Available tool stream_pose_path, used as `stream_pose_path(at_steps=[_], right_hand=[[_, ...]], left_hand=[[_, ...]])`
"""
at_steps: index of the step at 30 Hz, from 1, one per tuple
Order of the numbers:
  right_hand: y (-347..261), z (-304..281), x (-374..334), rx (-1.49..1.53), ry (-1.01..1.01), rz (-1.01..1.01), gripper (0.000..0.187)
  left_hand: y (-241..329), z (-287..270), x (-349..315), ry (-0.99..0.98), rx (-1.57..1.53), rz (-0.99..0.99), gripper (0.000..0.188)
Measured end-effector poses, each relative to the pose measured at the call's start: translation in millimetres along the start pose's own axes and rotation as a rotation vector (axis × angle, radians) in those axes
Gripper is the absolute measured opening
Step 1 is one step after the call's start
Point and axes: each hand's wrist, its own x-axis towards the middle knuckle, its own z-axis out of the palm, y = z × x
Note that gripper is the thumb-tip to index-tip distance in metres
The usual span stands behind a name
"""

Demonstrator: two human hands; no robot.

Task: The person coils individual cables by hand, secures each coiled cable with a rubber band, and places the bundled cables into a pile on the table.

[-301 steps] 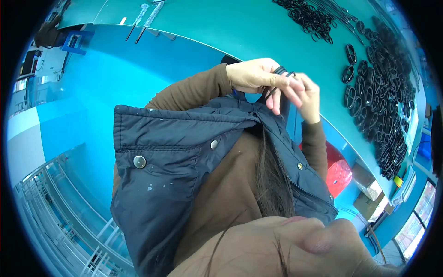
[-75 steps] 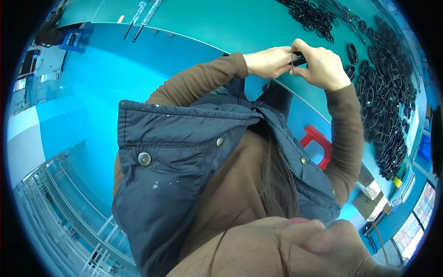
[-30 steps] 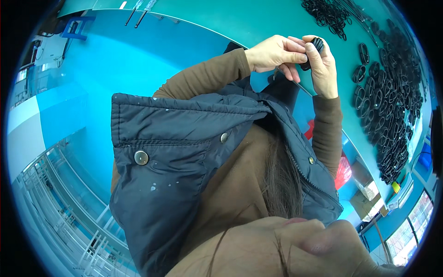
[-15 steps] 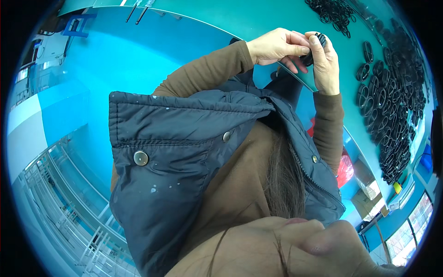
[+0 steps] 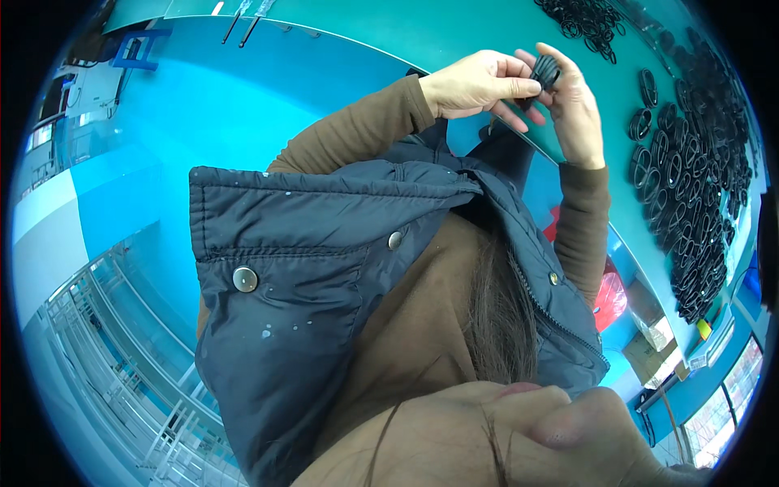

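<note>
Above the table's edge, my two hands meet around a small bundle of coiled black cable [image 5: 546, 71]. My left hand [image 5: 475, 84] pinches the lower left of the coil, thumb laid across it and the other fingers partly behind. Around the coil's right and upper side curls my right hand [image 5: 574, 109], its thumb and fingertips against the cable. Part of the bundle is covered by my fingers. Many similar black cable coils [image 5: 669, 174] lie heaped on the green tabletop [image 5: 487, 32] to the right.
A looser pile of black cable loops [image 5: 580, 24] lies at the far edge. A blue stool [image 5: 139, 49] stands at far left. Below the table on the right are a red plastic bag [image 5: 610, 299] and a cardboard box [image 5: 649, 357]. Metal racks [image 5: 122, 349] stand at lower left.
The coil has tilted and turned between my hands, showing more of its strands. My right thumb has shifted up off its front, and my right hand has opened slightly around it.
</note>
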Motion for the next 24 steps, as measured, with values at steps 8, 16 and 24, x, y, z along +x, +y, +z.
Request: stream_pose_path(at_steps=[8,16,24], right_hand=[[21,-11,-5,-0.065,0.095,-0.195,0.010],[12,-1,-6,-0.673,0.273,-0.495,0.010],[17,4,-1,-0.758,0.413,-0.643,0.009]], left_hand=[[-4,-2,1,-0.042,-0.086,0.010,0.025],[-6,-4,1,-0.022,0.064,-0.107,0.022],[0,-5,3,-0.035,0.158,-0.110,0.023]])
